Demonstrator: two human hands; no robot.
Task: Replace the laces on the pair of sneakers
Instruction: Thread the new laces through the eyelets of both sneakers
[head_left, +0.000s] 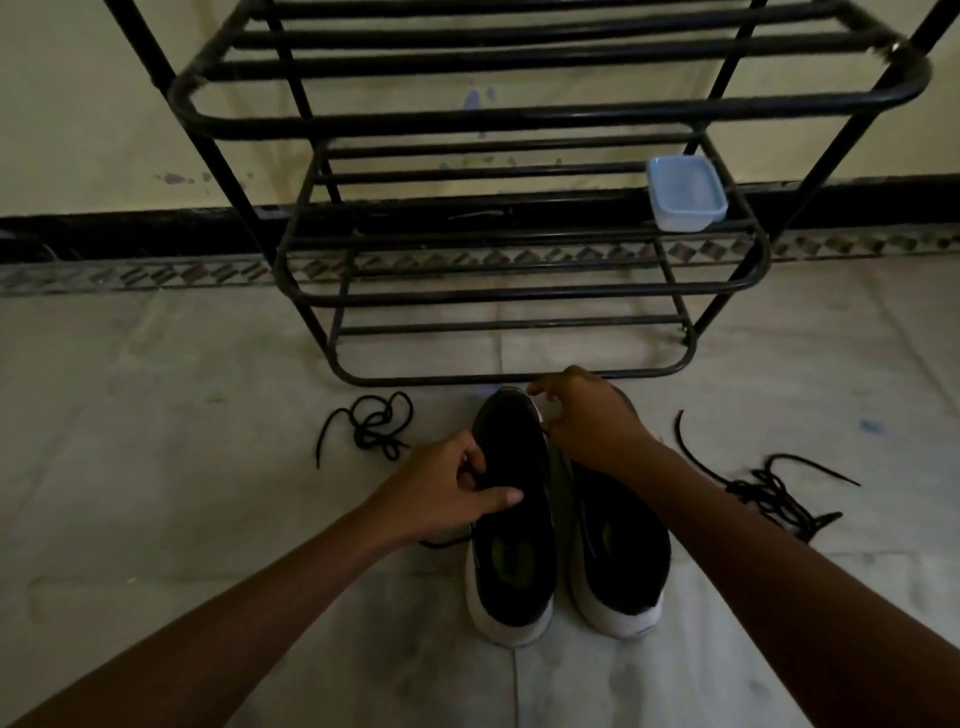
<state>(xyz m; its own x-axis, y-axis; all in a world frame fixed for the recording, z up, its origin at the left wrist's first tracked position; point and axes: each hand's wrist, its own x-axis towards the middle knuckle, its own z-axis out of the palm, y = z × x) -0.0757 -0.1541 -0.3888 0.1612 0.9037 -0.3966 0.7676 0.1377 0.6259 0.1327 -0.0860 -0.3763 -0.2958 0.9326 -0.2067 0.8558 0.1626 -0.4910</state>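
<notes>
Black uppers on white soles: the pair of sneakers stands side by side on the floor (208, 389), toes toward twelve o'clock, directly below the person. The left sneaker (511, 519) is the one being worked on. The left hand (452, 488) has its grip closed on that shoe's nine o'clock edge, thumb across the upper, and a lace strand (441, 543) trails out beneath the wrist. The right hand (587, 415) sits at the toe with fingers curled; the light is too dim to tell whether its grip pinches a lace end.

The right sneaker (618, 561) shows no lace at all. One loose lace (371, 426) lies at ten o'clock of the pair and a tangle of laces (769, 491) at three o'clock, both well apart from the shoes. Judging by this, the old laces look to be out and rethreading has barely begun on the first shoe, with the second untouched.

Pale tiles, scuffed and stained, make up the floor. At twelve o'clock a black tubular shoe rack (519, 293) stands against a cream wall (78, 104) with a dark skirting (130, 228), and a small blue plastic tub (685, 195) rests on one of its shelves.
</notes>
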